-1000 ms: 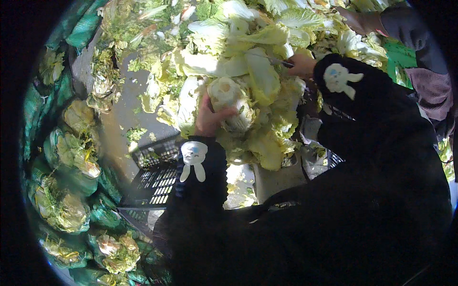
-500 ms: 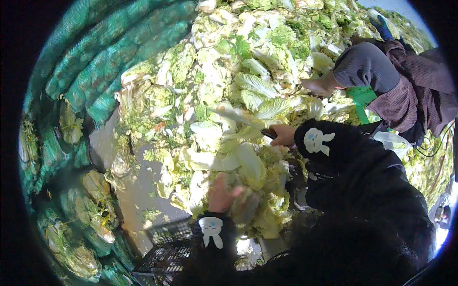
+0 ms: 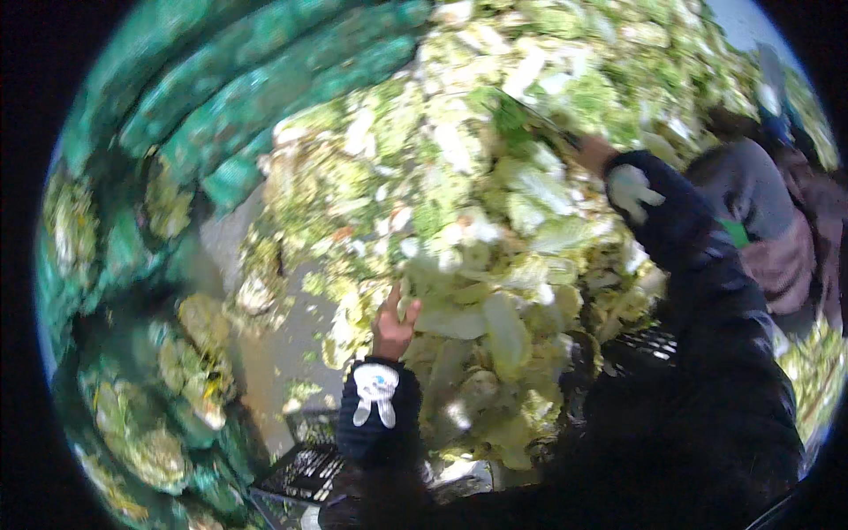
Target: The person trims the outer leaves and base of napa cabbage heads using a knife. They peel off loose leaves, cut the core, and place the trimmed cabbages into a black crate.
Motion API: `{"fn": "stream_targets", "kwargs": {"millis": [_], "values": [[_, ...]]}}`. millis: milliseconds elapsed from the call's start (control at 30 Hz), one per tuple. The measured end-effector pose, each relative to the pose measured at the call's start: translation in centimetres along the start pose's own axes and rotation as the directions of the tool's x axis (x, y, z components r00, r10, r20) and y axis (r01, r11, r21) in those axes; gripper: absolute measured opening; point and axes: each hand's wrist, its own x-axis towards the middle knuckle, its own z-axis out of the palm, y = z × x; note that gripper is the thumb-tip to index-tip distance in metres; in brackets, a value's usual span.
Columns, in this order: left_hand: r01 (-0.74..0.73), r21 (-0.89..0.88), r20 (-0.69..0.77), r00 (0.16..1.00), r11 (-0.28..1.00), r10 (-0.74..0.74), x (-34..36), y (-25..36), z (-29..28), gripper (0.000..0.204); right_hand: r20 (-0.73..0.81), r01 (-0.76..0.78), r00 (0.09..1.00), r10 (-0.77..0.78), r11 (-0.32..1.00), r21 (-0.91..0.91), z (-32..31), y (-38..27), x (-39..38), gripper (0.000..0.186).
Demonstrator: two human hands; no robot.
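My right hand (image 3: 597, 152) is stretched out over the far part of a cabbage heap and grips a knife (image 3: 541, 120) by its dark handle. The thin blade points up and left across a dark green leaf (image 3: 511, 117). My left hand (image 3: 394, 329) hangs at the near edge of the heap, fingers apart and holding nothing. Beside it lie pale loose napa cabbage leaves (image 3: 505, 336). Trimmed leaves (image 3: 481, 389) pile up close to my body. Motion blurs much of the picture.
Green mesh sacks (image 3: 265, 84) filled with cabbages are stacked on the left. Below them lie several cabbage heads (image 3: 193, 371). A black plastic crate (image 3: 305, 473) stands near my left sleeve, and another crate (image 3: 647, 343) by my right arm. A person (image 3: 751, 199) crouches at the right.
My right hand has swung the knife up and away over the heap. My left hand has moved up slightly, off the near leaves. The whole view has shifted a little.
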Motion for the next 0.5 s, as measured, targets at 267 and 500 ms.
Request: {"fn": "stream_targets", "kwargs": {"millis": [267, 500], "values": [[0.130, 0.096, 0.134, 0.981, 0.987, -0.143, 5.5, -4.3, -7.7, 0.050, 0.026, 0.465, 0.885, -0.465, 0.886, 0.006, -1.2, -9.3, 0.0, 0.039], [0.073, 0.185, 0.131, 0.986, 0.980, -0.098, 2.8, -7.0, -14.2, 0.048, -0.039, 0.420, 0.907, -0.419, 0.903, 0.087, 6.1, -27.3, 13.9, 0.040]]}}
